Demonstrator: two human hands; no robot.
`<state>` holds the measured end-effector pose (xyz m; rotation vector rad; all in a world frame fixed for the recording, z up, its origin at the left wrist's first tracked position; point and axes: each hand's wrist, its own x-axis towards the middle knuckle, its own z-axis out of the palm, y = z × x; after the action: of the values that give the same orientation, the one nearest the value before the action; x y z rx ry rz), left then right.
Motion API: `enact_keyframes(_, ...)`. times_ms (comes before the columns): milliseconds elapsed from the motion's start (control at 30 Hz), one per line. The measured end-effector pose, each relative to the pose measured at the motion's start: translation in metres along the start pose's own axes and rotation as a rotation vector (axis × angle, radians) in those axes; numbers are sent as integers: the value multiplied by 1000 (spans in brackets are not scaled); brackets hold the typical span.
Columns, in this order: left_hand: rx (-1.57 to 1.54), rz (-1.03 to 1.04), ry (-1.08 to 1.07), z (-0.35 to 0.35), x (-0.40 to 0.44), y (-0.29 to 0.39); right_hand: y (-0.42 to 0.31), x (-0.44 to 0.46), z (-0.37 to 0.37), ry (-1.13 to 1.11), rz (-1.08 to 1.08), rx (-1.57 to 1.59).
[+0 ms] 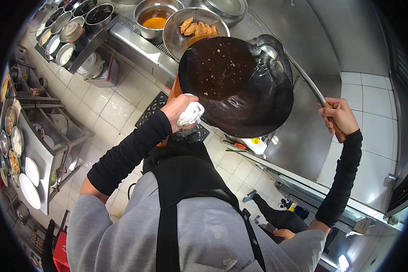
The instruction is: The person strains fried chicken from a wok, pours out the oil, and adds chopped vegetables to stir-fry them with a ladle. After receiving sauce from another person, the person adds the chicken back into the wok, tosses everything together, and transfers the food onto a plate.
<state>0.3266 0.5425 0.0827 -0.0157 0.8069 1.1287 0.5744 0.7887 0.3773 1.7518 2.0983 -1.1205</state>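
Observation:
My left hand (182, 109) is closed on a bunched white cloth (191, 114) at the near-left rim of a large dark wok (240, 111). The wok is tilted, with dark liquid and small pale bits inside. My right hand (340, 117) is wrapped round the wooden end of a long-handled ladle (306, 78). Its metal bowl is at the wok's far-right rim, where clear liquid shows on the wok wall. Just behind the wok sits a wide metal strainer (173, 36) with several browned, fried-looking pieces (197, 29) in it.
A pot of amber liquid (155, 19) and another metal pot (226, 10) stand at the back. Metal containers (61, 43) line the far left. White plates (30, 188) and bowls sit on a left-hand shelf. Another person's leg (281, 213) shows at lower right.

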Motion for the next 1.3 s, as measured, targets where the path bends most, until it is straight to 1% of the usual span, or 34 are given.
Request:
enact_keyframes(133, 16, 18, -35, -4, 1, 0, -2, 1, -2, -3, -14, 51)
enact_keyframes(333, -19, 13, -84, -5, 3, 4, -11, 2, -2, 11, 1, 19)
enact_keyframes(533, -42, -28, -57, -4, 4, 7, -18, 5, -7, -4, 3, -14)
enact_keyframes(733, -84, -24, -37, 3, 2, 12, -22, 11, -14, -13, 3, -10)
enact_keyframes(933, -123, -104, -62, 1, 5, 16, -32, 13, -20, -16, 9, -43)
enact_keyframes(1033, -145, -93, -110, -7, 12, 12, -39, 12, -19, -13, 22, -73)
enact_keyframes(1133, -183, -106, -65, -6, 13, 12, -41, 15, -21, -4, 11, -95)
enact_keyframes(1233, -188, -93, -88, -4, 10, 15, -42, 19, -25, -31, 6, -117)
enact_keyframes(1300, -194, -119, -100, -3, 10, 17, -41, 21, -26, -17, 2, -118)
